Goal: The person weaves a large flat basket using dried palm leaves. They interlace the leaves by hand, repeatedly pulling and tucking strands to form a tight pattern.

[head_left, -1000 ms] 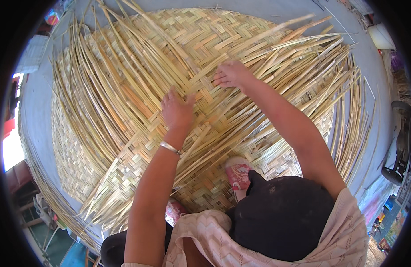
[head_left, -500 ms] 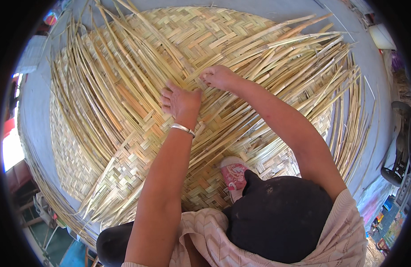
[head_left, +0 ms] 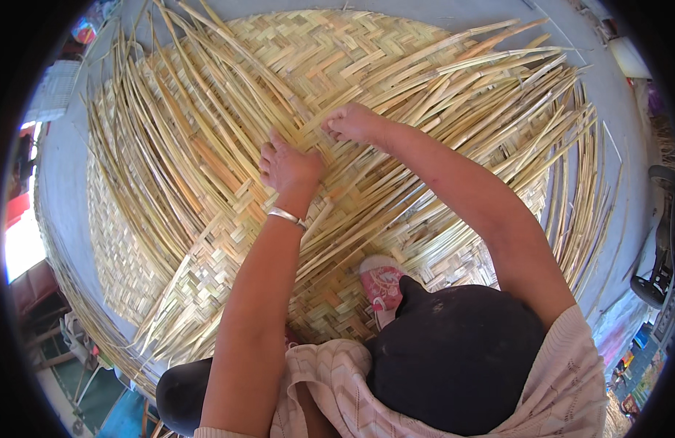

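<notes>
- the left hand (head_left: pixel 290 169) lies back up, low over the middle of the weave, fingers parted and bent a little, thumb set apart on the right; it looks loose and ungripped, its fingertips at the strips.
- the right hand (head_left: pixel 350 123) is just beyond and to the right of it, near but apart, with fingers curled in toward the thumb and pointing left; whether a strip is pinched between them, i cannot tell.
- the left wrist carries a silver bracelet (head_left: pixel 285 216), and the left forearm (head_left: pixel 253 306) runs up from the lower edge, leaning slightly right.
- the right forearm (head_left: pixel 447 171) slants in from the right, elbow bent outward, wrist turned toward the left hand.
- the long strips (head_left: pixel 454 109) lie under and around both hands, their loose ends fanning to the upper left and the upper right.
- the woven mat (head_left: pixel 337 47) spreads beneath the strips, with a zigzag pattern past the hands.
- a pink shoe (head_left: pixel 382 286) is on the mat, beside a dark-clothed knee (head_left: pixel 458 354).
- the grey floor (head_left: pixel 414 13) shows around the mat.
</notes>
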A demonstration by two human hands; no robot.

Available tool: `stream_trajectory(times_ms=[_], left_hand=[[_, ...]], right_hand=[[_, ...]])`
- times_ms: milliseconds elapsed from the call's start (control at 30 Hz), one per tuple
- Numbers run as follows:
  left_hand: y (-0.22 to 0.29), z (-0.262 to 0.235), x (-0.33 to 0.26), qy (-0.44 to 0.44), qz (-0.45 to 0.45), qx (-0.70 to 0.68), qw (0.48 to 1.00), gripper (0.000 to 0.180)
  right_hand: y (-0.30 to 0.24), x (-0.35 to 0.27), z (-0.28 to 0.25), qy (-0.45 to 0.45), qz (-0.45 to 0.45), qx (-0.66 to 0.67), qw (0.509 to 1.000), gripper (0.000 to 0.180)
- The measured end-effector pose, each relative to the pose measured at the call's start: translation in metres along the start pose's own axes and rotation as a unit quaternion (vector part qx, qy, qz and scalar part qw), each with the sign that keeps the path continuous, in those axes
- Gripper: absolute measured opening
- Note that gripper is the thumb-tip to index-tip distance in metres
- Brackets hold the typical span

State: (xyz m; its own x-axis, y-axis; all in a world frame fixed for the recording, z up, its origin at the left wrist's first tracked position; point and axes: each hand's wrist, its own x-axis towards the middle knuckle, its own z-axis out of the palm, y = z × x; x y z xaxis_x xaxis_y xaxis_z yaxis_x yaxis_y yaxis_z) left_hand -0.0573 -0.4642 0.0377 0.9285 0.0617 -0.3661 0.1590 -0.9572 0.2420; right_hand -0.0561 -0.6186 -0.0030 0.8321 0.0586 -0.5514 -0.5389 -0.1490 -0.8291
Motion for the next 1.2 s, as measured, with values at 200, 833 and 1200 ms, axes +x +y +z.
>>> stream_trajectory(times_ms=[200, 833, 1200], left_hand=[[-0.010, 0.002, -0.009, 0.017, 0.144, 0.178, 0.973, 0.058], [-0.253, -0.171, 0.041, -0.167, 0.255, 0.197, 0.932, 0.033], [-0.422, -0.096, 0.013, -0.088, -0.198, -0.729, 0.649, 0.056]], right_hand=[[-0.017, -0.017, 0.009, 0.035, -0.101, -0.282, 0.954, 0.026], [-0.006, -0.010, 0.055, 0.135, -0.260, -0.602, 0.743, 0.028], [-0.071, -0.034, 0.067, -0.049, -0.141, -0.732, 0.665, 0.022]])
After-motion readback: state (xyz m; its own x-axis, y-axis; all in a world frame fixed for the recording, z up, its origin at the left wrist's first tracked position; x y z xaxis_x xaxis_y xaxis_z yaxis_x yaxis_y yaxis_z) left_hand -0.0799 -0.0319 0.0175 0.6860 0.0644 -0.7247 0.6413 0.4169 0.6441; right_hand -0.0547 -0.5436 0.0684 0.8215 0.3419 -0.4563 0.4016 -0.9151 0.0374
